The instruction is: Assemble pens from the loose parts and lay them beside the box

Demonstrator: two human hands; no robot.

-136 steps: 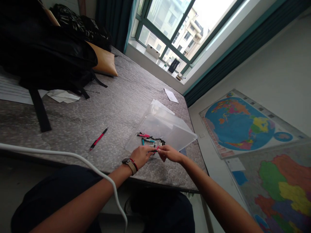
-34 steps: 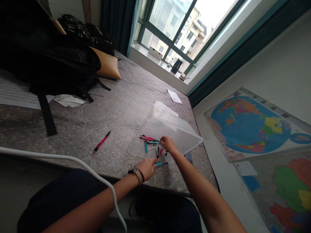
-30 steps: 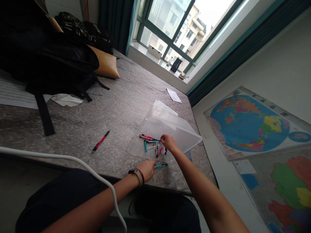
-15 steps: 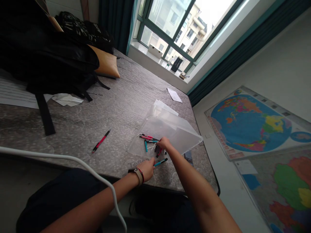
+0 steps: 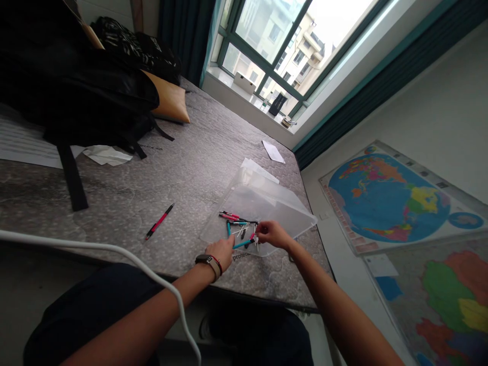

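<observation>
My left hand (image 5: 221, 252) is closed on a teal pen (image 5: 243, 244), which points right across the front of a translucent plastic folder (image 5: 213, 226). Just right of that pen, my right hand (image 5: 273, 234) has its fingers pinched together over the small parts; whatever is in them is too small to make out. On the folder lie red-and-black pens (image 5: 231, 216), a short teal piece (image 5: 229, 228) and several thin white sticks (image 5: 239, 232). A single red-and-black pen (image 5: 160, 221) rests apart on the grey quilted surface, left of the folder.
A black backpack (image 5: 95, 96) with a hanging strap sits at the left, near a tan cushion (image 5: 173, 99) and crumpled paper (image 5: 107, 154). A white cable (image 5: 125, 254) crosses the near left. Paper (image 5: 273, 151) lies toward the window. A world map (image 5: 392, 190) hangs at the right.
My left hand has moved up and left with the teal pen, onto the folder's front edge. My right hand has shifted right and slightly down, away from the middle of the pen pile.
</observation>
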